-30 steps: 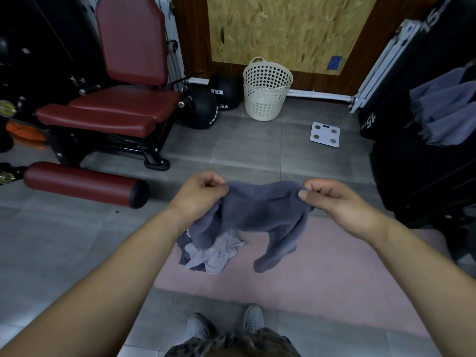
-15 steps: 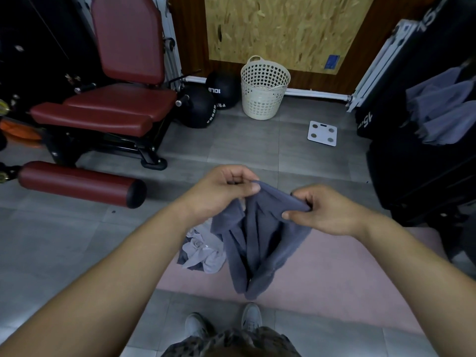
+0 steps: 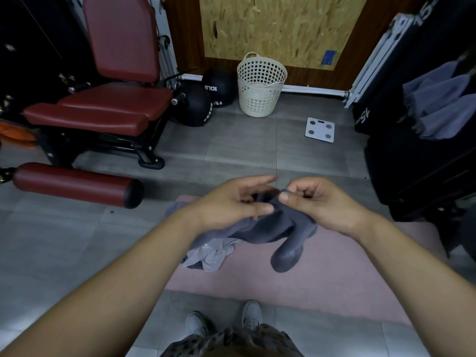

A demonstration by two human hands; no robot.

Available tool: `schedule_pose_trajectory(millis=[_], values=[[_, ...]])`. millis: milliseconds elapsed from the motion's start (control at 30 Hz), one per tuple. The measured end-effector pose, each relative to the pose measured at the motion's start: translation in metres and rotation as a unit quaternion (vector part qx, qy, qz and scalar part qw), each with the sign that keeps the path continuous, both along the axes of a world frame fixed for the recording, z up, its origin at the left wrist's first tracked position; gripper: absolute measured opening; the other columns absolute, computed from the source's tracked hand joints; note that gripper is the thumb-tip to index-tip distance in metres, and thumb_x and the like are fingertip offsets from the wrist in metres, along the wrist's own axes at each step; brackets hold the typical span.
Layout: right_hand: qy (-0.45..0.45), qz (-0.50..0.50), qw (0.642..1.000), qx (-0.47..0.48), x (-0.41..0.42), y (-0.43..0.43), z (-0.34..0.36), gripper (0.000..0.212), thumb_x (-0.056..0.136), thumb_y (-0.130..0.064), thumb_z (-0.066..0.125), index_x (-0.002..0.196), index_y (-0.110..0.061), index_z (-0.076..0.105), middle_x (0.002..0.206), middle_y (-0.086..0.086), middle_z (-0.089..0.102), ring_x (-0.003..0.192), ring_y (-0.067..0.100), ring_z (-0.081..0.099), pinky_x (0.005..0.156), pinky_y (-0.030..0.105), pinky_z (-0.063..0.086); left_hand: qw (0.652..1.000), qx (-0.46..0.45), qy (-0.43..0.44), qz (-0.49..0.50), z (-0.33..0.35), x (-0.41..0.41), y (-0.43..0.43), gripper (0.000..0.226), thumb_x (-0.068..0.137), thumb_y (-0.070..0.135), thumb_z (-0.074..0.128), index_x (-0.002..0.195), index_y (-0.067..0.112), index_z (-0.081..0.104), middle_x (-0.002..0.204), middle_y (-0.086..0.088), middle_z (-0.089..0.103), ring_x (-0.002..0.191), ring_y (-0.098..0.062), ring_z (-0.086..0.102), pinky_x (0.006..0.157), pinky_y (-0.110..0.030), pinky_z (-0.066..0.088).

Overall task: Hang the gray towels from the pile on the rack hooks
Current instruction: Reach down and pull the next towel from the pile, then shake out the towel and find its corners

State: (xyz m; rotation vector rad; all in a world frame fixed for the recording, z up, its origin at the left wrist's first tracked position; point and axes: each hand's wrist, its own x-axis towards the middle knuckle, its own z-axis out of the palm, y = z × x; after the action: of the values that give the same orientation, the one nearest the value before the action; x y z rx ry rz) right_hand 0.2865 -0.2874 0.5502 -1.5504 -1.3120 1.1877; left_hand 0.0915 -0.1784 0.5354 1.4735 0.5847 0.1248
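Gray tiled floor [image 3: 244,150] fills most of the view, with open room in the middle strip between both sides. The right edge is blocked by a black rack [image 3: 417,163] carrying hung gray towels [image 3: 443,104] up high; its hooks cannot be made out. The left side is taken by a dark red gym seat machine [image 3: 110,99], with a red roller pad [image 3: 74,184] lying low in front of it and sticking out toward the middle. A chipboard panel [image 3: 278,27] is on the back wall. A pink mat [image 3: 334,266] is on the floor under the hands, its far edge just behind them and its right end running up to the rack base.

A white perforated laundry basket [image 3: 260,86] stands upright at the back wall, with two black medicine balls [image 3: 195,106] just left of it beside the machine. The gray towel [image 3: 268,228] is held up in front of the body, bunched, with one end hanging down over the mat. The towel pile [image 3: 213,256] lies crumpled at the mat's left edge, below the left wrist. A white bathroom scale [image 3: 320,129] lies flat between basket and rack.

The hands are close together. The right hand [image 3: 316,202] pinches the towel's top edge with thumb and forefinger. The left hand [image 3: 231,202] has its thumb over the cloth and its fingers behind, index fairly straight. Gray shoes [image 3: 195,323] are at the bottom edge.
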Motion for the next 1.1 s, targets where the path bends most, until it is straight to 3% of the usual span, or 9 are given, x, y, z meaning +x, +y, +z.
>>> schedule_pose_trajectory(millis=[167,300,467,567,733,833,933,1000,1100], values=[[-0.015,0.017,1.0,0.0,0.002,0.002,0.012,0.034,0.085,-0.034,0.069,0.077,-0.001,0.071,0.064,0.003,0.054,0.062,0.012,0.045,0.056,0.018,0.036,0.999,0.036,-0.019,0.013,0.004,0.013,0.001,0.029,0.092,0.006,0.068,0.12,0.01,0.066,0.112,-0.034,0.063,0.087,-0.032,0.059,0.084,-0.034,0.054],[-0.047,0.016,0.999,-0.015,0.005,-0.002,0.013,0.028,0.083,-0.035,0.072,0.079,-0.008,0.077,0.075,0.002,0.075,0.07,0.008,0.062,0.068,0.022,0.05,0.999,0.025,-0.028,-0.007,-0.002,0.02,-0.006,0.034,0.088,0.007,0.074,0.121,0.016,0.067,0.116,-0.007,0.072,0.107,-0.046,0.064,0.091,-0.046,0.055],[-0.066,0.002,0.998,-0.02,0.009,-0.007,0.01,0.059,0.084,-0.059,0.069,0.078,-0.001,0.071,0.066,0.018,0.054,0.065,0.019,0.043,0.061,0.035,0.035,0.997,0.064,-0.029,0.014,-0.006,0.023,-0.01,0.009,0.088,0.005,0.073,0.085,0.011,0.069,0.075,0.011,0.069,0.072,-0.001,0.062,0.071,-0.016,0.049],[-0.036,-0.016,0.997,-0.061,0.015,-0.016,0.007,0.043,0.083,-0.049,0.073,0.081,-0.006,0.072,0.069,0.015,0.056,0.068,0.019,0.047,0.067,0.036,0.036,0.994,0.07,-0.03,0.076,-0.008,0.02,-0.007,0.014,0.089,0.002,0.071,0.081,0.012,0.066,0.067,0.013,0.066,0.062,0.003,0.059,0.063,-0.013,0.046],[-0.066,-0.042,0.991,-0.105,0.029,-0.033,0.001,0.044,0.084,-0.04,0.075,0.082,0.003,0.067,0.069,0.02,0.058,0.061,0.017,0.05,0.059,0.03,0.04,0.966,0.063,-0.033,0.248,-0.02,0.002,0.013,0.014,0.093,0.007,0.067,0.081,0.008,0.06,0.059,-0.001,0.052,0.049,-0.009,0.048,0.055,-0.019,0.041],[-0.068,-0.085,0.989,-0.102,0.033,-0.037,-0.005,0.034,0.087,-0.036,0.076,0.081,-0.004,0.067,0.07,0.021,0.058,0.062,0.021,0.049,0.061,0.035,0.037,0.964,0.076,-0.004,0.254,-0.024,-0.005,0.012,0.017,0.095,0.006,0.064,0.079,0.008,0.056,0.056,0.0,0.051,0.05,-0.008,0.046,0.057,-0.022,0.04],[-0.05,-0.089,0.992,-0.075,0.024,-0.033,-0.004,0.035,0.089,-0.033,0.074,0.082,-0.001,0.062,0.067,0.012,0.05,0.063,0.023,0.042,0.058,0.038,0.032,0.983,0.063,0.004,0.173,-0.017,-0.005,0.001,0.013,0.092,0.002,0.066,0.1,0.01,0.059,0.081,0.009,0.07,0.066,-0.011,0.056,0.066,-0.026,0.048],[-0.015,-0.075,0.996,-0.054,0.014,-0.026,-0.001,0.035,0.088,-0.034,0.073,0.082,-0.001,0.065,0.069,0.012,0.055,0.064,0.021,0.046,0.059,0.034,0.036,0.994,0.029,-0.026,0.106,-0.008,0.0,-0.006,0.05,0.09,0.001,0.069,0.133,0.021,0.055,0.122,0.008,0.069,0.08,-0.017,0.057,0.076,-0.023,0.051],[0.026,-0.036,0.999,-0.031,0.001,-0.016,0.004,0.045,0.087,-0.041,0.074,0.087,0.004,0.067,0.076,0.015,0.06,0.072,0.02,0.053,0.067,0.033,0.042,0.997,-0.049,-0.052,0.043,0.004,0.011,-0.015,0.064,0.089,-0.006,0.066,0.145,0.019,0.048,0.132,-0.009,0.064,0.091,-0.015,0.066,0.075,-0.016,0.053]])
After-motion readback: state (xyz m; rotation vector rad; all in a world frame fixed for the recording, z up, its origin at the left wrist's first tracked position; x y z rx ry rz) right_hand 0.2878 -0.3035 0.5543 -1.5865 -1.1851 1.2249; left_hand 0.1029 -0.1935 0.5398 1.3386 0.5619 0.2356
